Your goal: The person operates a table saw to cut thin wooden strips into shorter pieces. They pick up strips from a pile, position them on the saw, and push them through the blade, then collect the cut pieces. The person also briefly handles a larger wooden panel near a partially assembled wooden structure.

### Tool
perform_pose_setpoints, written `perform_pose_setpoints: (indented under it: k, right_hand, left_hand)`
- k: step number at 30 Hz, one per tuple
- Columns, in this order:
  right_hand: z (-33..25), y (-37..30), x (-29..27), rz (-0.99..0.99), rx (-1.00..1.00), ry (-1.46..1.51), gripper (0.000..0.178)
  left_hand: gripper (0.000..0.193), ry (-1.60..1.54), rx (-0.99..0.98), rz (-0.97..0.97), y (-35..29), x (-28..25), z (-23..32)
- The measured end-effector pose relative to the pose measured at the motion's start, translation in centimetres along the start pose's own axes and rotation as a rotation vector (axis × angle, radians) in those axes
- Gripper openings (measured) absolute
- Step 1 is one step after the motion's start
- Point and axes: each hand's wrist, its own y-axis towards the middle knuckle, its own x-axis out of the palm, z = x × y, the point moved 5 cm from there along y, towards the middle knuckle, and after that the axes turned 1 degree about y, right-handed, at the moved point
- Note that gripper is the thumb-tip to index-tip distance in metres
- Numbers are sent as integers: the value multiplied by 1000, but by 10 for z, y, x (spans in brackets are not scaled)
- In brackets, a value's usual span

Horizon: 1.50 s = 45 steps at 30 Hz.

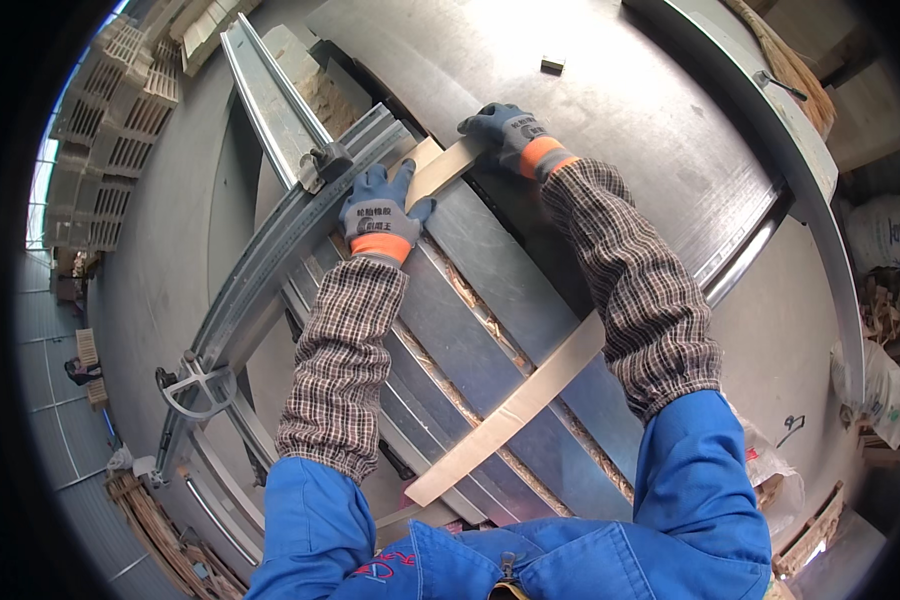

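My left hand (379, 213), in a grey-blue glove with an orange cuff band, rests by the metal fence (288, 222). Its fingers are spread, with the forefinger and thumb beside the near end of a short pale wooden strip (446, 170). Another light wooden piece (423, 152) lies against that strip, partly covered. My right hand (513, 132), gloved alike, is closed round the strip's far right end; its fingertips are partly hidden. Below both hands, a longer wooden strip (510, 412) lies slantwise across the grooved metal table (460, 330), partly under my right forearm.
Sawdust fills the table's grooves. A small dark block (552, 65) sits on the wide metal surface (660, 130) beyond. A clamp-like stop (324, 166) is fixed on the fence. Stacked slatted pallets (110, 130) stand at left; white sacks (885, 235) are at right.
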Motion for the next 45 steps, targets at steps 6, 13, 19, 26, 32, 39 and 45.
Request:
perform_pose_setpoints:
  k: [6, 13, 19, 26, 32, 39, 45]
  right_hand:
    - [1, 3, -1, -4, -3, -1, 55]
    - [0, 4, 0, -25, 33, 22, 55]
    - [-5, 4, -6, -36, 106, -43, 53]
    - [-6, 4, -7, -82, 73, -49, 55]
    - [1, 5, -4, -88, 52, -90, 56]
    - [2, 6, -1, -76, 17, -78, 58]
    - [0, 7, -4, -57, -15, -103, 57]
  left_hand:
    - [68, -108, -24, -59, 2, -1, 0]
    - [66, -93, -15, -28, 2, 2, -3]
    - [65, -129, -33, -38, -1, -2, -3]
    - [64, -158, -30, -69, -1, -2, -5]
    - [63, -186, -29, -61, -3, -2, -4]
    - [63, -208, -18, -74, -3, 2, -5]
    - [63, -216, -14, -94, 0, 1, -4]
